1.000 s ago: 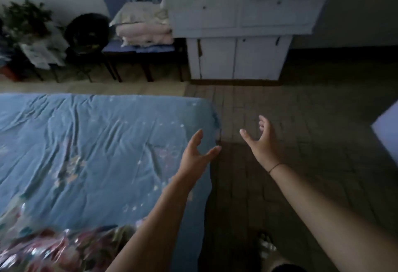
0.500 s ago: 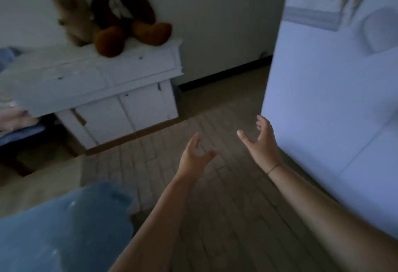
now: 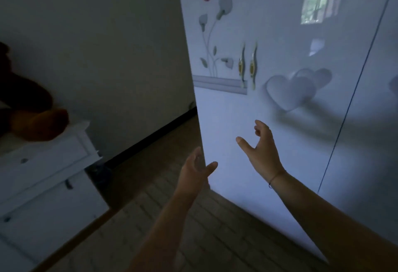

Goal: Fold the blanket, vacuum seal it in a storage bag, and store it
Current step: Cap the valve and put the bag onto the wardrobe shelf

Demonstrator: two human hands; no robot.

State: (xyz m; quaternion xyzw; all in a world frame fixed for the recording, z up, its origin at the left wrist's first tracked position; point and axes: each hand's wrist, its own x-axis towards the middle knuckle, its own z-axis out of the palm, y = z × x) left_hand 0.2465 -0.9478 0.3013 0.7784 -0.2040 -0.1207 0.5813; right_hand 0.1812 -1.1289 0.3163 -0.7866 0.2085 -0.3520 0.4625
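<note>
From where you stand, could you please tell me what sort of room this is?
Most likely a bedroom in a home: a tall white wardrobe with flower and heart decorations on its doors, a white chest of drawers, and a brown plush bear sitting on top of it.

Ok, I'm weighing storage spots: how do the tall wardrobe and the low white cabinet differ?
The wardrobe rises past the top of the view; the cabinet is low, with a teddy bear on its top. The wardrobe's glossy doors carry flower and heart decorations, while the cabinet's fronts are plain. The wardrobe has long gold handles; the cabinet has small dark ones. Both are pale and closed.
</note>
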